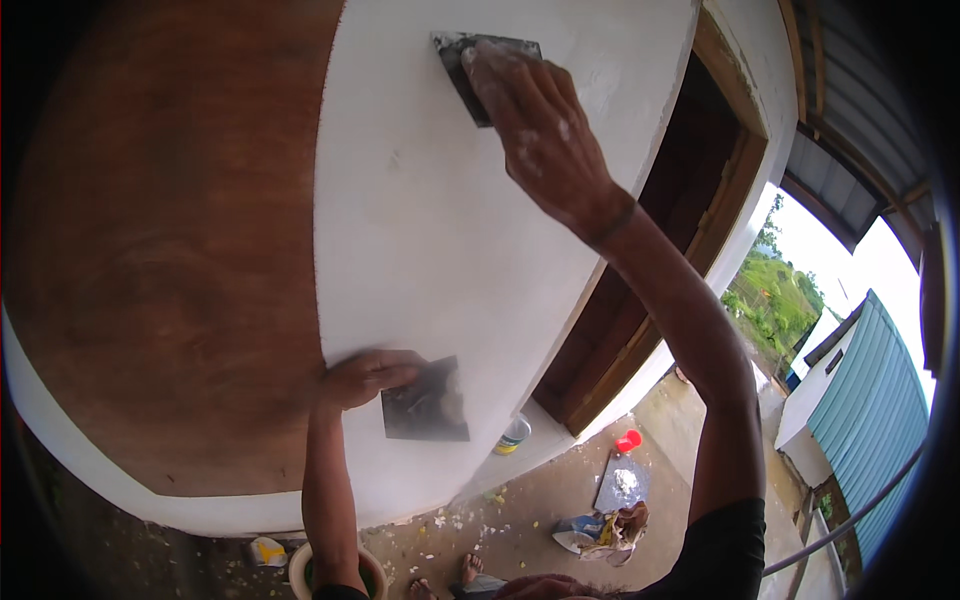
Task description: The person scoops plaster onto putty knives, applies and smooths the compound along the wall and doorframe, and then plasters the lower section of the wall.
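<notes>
Plasterwork fills the middle of the frame: a smooth white plastered wall [450, 230] runs from the top centre down to the lower centre, bowed by the lens. At the top centre, the right hand [540, 125], dusted with white, is closed over a flat grey metal spreading blade [470, 70] and presses it against the wall, fingers laid across its back. The right forearm slants down to the lower right of the frame, ending in a black sleeve [715, 550].

In the lower centre, the left hand [368, 376] pinches the left edge of a second tool, a square grey metal plate smeared with pale filler [428, 402], held flat beside the wall, thumb and fingers shut on its rim. The left forearm drops straight to the bottom edge.

The left half of the frame holds a large reddish-brown wooden panel [170, 240], touching the white wall along a vertical seam. To the right of the wall, in the upper right, stands a dark doorway with a brown wooden frame [690, 230].

On the concrete floor [530, 500] along the bottom lie a small tub with a yellow band [513, 436], a red cup [628, 440], a grey square board carrying white powder [622, 484], a crumpled bag [605, 530] and scattered white flecks. Bare toes [470, 570] show at the bottom centre. A round pale bucket [310, 570] sits under the left forearm. At the far right, green hillside [775, 300] and a teal corrugated roof [870, 400] show outdoors.
</notes>
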Motion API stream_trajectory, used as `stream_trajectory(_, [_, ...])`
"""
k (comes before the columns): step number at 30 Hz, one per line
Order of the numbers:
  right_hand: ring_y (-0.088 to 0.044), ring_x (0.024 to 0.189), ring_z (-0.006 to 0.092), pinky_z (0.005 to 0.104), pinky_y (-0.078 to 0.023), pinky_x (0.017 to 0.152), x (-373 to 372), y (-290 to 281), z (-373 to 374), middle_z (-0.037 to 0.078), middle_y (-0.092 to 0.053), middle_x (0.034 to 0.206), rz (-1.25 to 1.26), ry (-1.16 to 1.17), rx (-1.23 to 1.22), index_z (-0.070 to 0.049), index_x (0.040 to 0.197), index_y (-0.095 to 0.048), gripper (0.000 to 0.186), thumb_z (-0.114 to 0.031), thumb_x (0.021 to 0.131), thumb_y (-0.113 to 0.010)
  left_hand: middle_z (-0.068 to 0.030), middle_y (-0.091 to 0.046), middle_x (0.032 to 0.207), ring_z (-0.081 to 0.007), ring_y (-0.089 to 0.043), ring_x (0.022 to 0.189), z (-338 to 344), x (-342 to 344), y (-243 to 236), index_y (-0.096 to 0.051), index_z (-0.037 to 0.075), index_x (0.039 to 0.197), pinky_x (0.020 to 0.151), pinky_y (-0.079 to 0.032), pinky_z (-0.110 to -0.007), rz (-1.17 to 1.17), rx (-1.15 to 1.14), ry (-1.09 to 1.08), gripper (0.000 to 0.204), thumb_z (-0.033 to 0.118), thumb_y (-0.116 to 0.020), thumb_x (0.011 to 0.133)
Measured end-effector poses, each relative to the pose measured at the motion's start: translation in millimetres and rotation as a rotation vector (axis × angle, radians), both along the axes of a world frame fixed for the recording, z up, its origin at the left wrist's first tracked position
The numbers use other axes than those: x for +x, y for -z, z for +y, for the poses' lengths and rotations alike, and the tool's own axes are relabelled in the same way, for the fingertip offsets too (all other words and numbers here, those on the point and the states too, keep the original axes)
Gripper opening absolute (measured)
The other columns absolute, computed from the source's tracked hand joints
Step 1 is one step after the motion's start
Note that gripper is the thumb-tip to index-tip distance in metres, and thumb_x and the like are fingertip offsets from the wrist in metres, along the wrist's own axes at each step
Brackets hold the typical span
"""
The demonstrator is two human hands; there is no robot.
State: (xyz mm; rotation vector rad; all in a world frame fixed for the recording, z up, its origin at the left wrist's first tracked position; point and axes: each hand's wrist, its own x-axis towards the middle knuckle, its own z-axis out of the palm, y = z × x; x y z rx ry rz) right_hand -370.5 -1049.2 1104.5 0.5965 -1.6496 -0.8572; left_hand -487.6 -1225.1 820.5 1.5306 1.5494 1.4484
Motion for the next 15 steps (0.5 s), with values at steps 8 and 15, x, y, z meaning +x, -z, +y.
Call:
stream_trajectory(8, [-0.052,0.123,0.0339,0.0449,-0.042,0.102,37,142,5,0.021,-0.054,0.129,-0.469,0.045,-0.219,0.01,0.128,-0.052,0.049,-0.001,0.08,-0.057,0.0004,-0.063,0.095,-0.01,-0.055,0.091,-5,-4,5,-0.066,0.0,0.113,0.084,-0.044,-0.026,0.058,0.074,-0.09,0.023,0.014,-0.06,0.096])
stream_trajectory(15, [-0.048,0.127,0.0299,0.0437,-0.04,0.105,6,65,4,0.016,-0.05,0.136,-0.2,0.007,0.003,0.001,0.132,-0.051,0.053,-0.006,0.081,-0.06,0.0,-0.064,0.094,-0.0095,-0.056,0.089,-3,5,-4,-0.067,0.001,0.113,0.082,-0.044,-0.025,0.001,0.021,-0.039,0.024,0.017,-0.06,0.096])
